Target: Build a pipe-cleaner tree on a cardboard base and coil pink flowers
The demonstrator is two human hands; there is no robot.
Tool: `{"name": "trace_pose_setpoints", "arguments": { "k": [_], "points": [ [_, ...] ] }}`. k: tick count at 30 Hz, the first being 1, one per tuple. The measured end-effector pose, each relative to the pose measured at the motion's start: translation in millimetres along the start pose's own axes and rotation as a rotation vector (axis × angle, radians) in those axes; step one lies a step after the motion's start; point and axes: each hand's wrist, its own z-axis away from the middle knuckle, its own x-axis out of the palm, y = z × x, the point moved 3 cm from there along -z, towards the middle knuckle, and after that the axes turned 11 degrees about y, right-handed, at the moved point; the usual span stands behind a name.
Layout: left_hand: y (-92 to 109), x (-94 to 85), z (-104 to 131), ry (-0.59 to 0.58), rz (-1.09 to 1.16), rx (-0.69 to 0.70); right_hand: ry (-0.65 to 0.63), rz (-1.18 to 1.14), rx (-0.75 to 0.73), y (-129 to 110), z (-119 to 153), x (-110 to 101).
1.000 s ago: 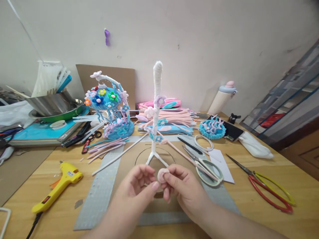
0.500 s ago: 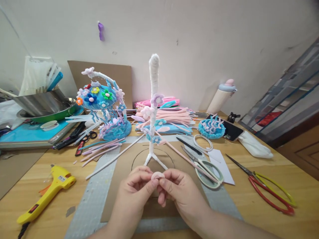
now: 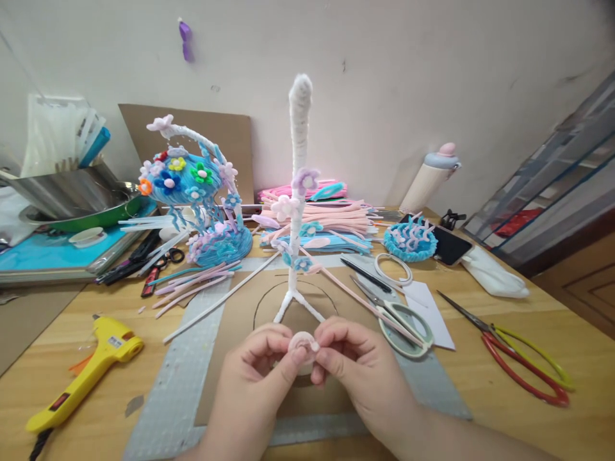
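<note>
Between my hands is a small flat coil of pale pink chenille stem (image 3: pixel 302 339). My left hand (image 3: pixel 262 368) pinches the coil between thumb and forefinger. The thumb and fingers of my right hand (image 3: pixel 353 355) close on the coil's right side, by its loose end. Just behind them stands a white wrapped stem (image 3: pixel 296 256) with forked legs at its foot. Lilac, pink and blue chenille flowers (image 3: pixel 305 182) and leaves are fixed along it. Its legs rest on a cardboard sheet (image 3: pixel 225 384) marked with a drawn circle, partly covered by my hands.
A yellow glue gun (image 3: pixel 86 371) lies at left. Green-handled scissors (image 3: pixel 408 330) and red-and-yellow-handled scissors (image 3: pixel 521 358) lie at right. Behind are a flowered blue chenille ornament (image 3: pixel 185 182), bundles of pink stems (image 3: pixel 331 218), a blue chenille piece (image 3: pixel 409 242) and a bottle (image 3: pixel 427 182).
The coil has turned to show more of its flat spiral face, and my right fingers have shifted slightly right along its edge. The camera view has tilted slightly.
</note>
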Motion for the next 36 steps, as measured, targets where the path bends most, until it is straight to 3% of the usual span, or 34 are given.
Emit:
{"name": "trace_pose_setpoints", "arguments": {
  "k": [4,9,12,18,27,36],
  "points": [
    [-3.5,0.7,0.4,-0.028,0.004,-0.014,-0.012,0.043,-0.1,-5.3,-0.3,-0.3],
    [-2.7,0.0,-0.5,0.002,-0.005,0.015,-0.003,0.047,0.019,-2.0,-3.0,-2.1],
    [-3.3,0.9,-1.4,-0.013,0.05,-0.042,-0.009,0.045,0.072,-0.3,-4.3,-2.6],
    [-5.9,5.1,-2.3,-0.09,0.212,-0.227,0.049,0.052,0.113,0.5,-6.4,-3.8],
    [-6.4,6.9,-2.0,-0.138,0.204,-0.258,0.057,0.037,0.131,1.3,-6.9,-5.3],
    [-4.6,9.0,-2.6,-0.12,0.22,-0.27,0.046,0.055,0.018,-3.2,-6.8,-3.8]
  ]
}}
